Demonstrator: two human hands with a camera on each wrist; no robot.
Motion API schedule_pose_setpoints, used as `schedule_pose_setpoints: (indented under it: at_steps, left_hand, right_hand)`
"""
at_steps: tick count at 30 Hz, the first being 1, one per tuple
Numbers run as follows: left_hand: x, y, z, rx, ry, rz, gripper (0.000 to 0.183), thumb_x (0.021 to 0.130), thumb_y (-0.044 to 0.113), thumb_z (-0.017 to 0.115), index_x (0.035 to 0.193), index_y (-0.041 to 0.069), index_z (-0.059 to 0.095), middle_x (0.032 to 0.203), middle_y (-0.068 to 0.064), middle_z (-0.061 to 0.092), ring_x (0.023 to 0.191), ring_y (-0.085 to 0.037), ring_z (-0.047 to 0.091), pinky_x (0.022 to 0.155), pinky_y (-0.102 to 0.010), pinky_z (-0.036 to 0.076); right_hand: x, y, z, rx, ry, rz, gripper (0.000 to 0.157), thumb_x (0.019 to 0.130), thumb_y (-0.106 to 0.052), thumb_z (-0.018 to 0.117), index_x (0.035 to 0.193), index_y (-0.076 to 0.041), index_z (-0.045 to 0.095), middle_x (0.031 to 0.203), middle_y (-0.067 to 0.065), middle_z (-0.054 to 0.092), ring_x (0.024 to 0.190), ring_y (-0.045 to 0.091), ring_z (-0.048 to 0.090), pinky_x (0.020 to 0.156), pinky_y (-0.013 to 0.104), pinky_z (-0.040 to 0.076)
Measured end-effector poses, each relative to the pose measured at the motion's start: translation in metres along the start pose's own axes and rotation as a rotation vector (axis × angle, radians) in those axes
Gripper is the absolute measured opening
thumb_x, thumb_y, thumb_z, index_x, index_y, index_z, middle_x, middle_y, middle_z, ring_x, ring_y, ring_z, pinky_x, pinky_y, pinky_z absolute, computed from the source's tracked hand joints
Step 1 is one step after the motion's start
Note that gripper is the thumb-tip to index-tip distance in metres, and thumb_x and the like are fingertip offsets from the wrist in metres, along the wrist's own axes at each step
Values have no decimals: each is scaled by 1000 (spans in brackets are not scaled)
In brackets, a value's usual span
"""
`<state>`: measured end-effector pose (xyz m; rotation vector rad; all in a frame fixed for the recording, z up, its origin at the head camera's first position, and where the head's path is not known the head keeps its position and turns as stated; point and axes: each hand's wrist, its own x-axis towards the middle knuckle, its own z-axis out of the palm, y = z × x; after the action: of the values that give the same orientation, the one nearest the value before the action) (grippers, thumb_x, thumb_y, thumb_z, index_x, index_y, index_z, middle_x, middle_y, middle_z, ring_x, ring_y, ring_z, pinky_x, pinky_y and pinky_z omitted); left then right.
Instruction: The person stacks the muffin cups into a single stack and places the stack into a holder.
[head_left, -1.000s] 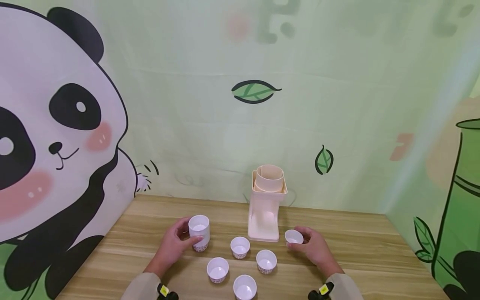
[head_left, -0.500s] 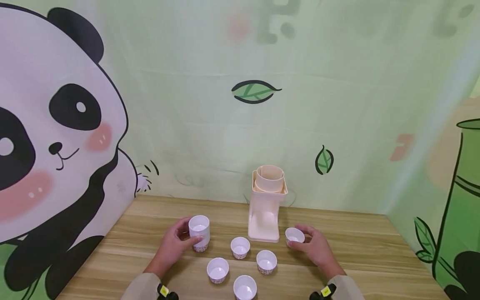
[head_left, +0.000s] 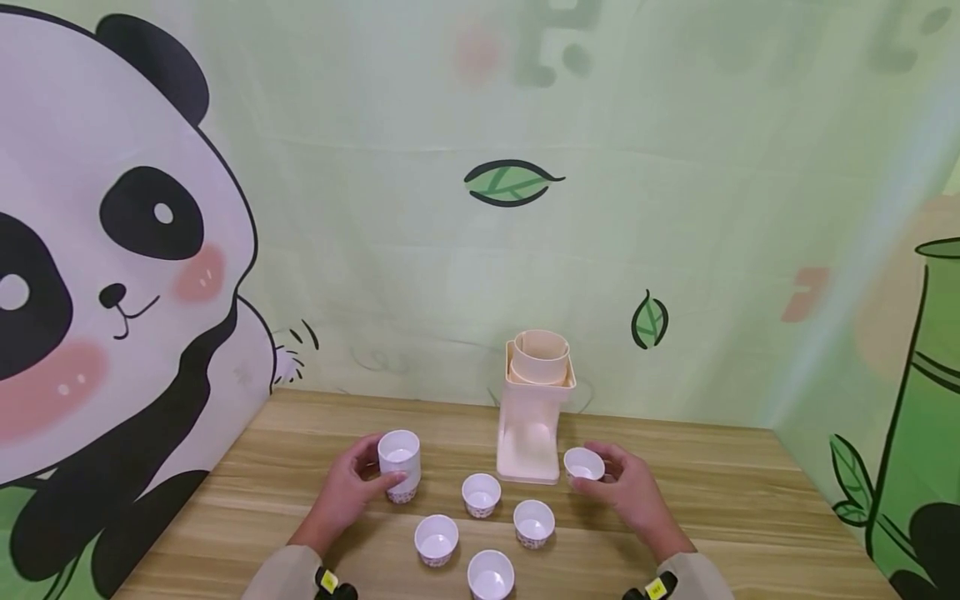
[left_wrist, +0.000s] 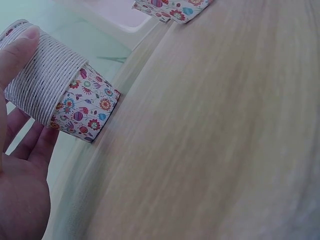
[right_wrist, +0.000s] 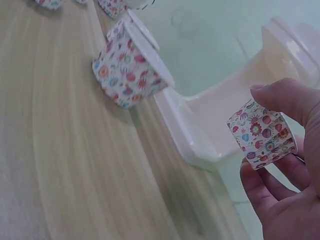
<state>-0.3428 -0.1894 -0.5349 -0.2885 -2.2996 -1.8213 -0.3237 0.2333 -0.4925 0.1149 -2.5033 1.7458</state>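
We find the left hand (head_left: 348, 485) holding a stack of cups (head_left: 408, 465) at the left of the scene, the thumb on the near side and the fingers round the far side. The stack is upright, its many rims packed closely above one floral-printed wall; its base appears to meet the tabletop.

We find the right hand (head_left: 630, 493) pinching a single floral cup (head_left: 583, 463) between thumb and fingers, to the right. This cup's mouth faces up and it appears raised clear of the wooden table (head_left: 247, 517).

Between the hands we record four more cups, standing apart with mouths upward: a far cup (head_left: 481, 495), a right cup (head_left: 534, 523), a left cup (head_left: 436, 540) and a near cup (head_left: 491, 575).

Beyond them, at the far side, stands a pale pink dispenser (head_left: 527, 417) with a round collar on top; the right hand's cup is just right of its foot. Behind, we note a green backdrop (head_left: 390, 275) printed with a panda and leaves.
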Motion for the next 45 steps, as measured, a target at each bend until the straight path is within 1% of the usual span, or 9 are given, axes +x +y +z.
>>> schedule_pose_setpoints:
  at_steps: [3,7,13,17,24,29,35,42,45]
  left_hand:
    - [0,0,0,4,6,0,61,80,12,88,135,3,61,119,-16,72,104,-11,67,93,-20,54]
    - [0,1,-1,1,-1,-5,62,80,12,88,135,4,60,120,-16,71,106,-13,66,94,-21,54]
    - [0,3,-1,-22,-14,-19,62,80,11,88,136,4,60,121,-18,71,108,-17,66,95,-23,54]
    - [0,4,-1,-29,-15,-28,62,80,10,88,136,4,61,121,-17,71,107,-17,66,94,-22,54]
    - [1,3,-2,-35,-19,-29,63,80,10,88,136,4,60,122,-17,70,109,-19,66,95,-23,54]
    - [1,1,-2,-36,-19,-24,63,80,11,88,136,5,60,122,-17,71,109,-20,66,94,-24,55]
    - [0,1,-2,-19,-11,-30,63,80,13,88,137,6,60,120,-16,71,108,-19,66,93,-23,54]
    - [1,0,-1,-9,-4,-34,63,79,14,89,136,7,61,119,-14,71,107,-18,66,94,-22,54]
    - [1,0,-1,-10,1,-38,63,79,15,89,135,8,61,118,-14,71,107,-17,67,94,-22,54]
  right_hand:
    - [-1,-6,2,14,-10,-14,66,78,-16,90,135,-1,62,126,19,70,107,22,68,83,18,56]
    - [-4,-16,5,71,-34,-29,66,78,-12,90,136,-1,61,127,20,69,108,21,67,84,17,57]
    - [-9,-33,11,148,-71,-64,64,79,-3,87,136,4,59,130,26,65,106,15,66,86,18,57]
    - [-12,-44,15,179,-101,-72,63,79,-1,86,135,5,58,132,26,63,106,13,65,88,18,57]
    - [-14,-57,24,235,-160,-75,65,79,1,85,137,8,56,135,27,61,108,14,65,90,19,57]
    - [-14,-62,33,270,-202,-80,68,79,2,85,138,10,53,134,30,60,105,16,66,89,19,57]
    - [-11,-62,45,287,-238,-109,71,78,1,86,139,13,50,133,31,60,102,12,66,89,18,57]
    - [-7,-65,60,293,-264,-136,66,79,-1,86,136,10,53,130,30,62,100,11,67,88,20,58]
    - [-5,-67,68,296,-279,-157,68,80,-2,86,137,11,52,130,32,62,101,11,68,88,20,58]
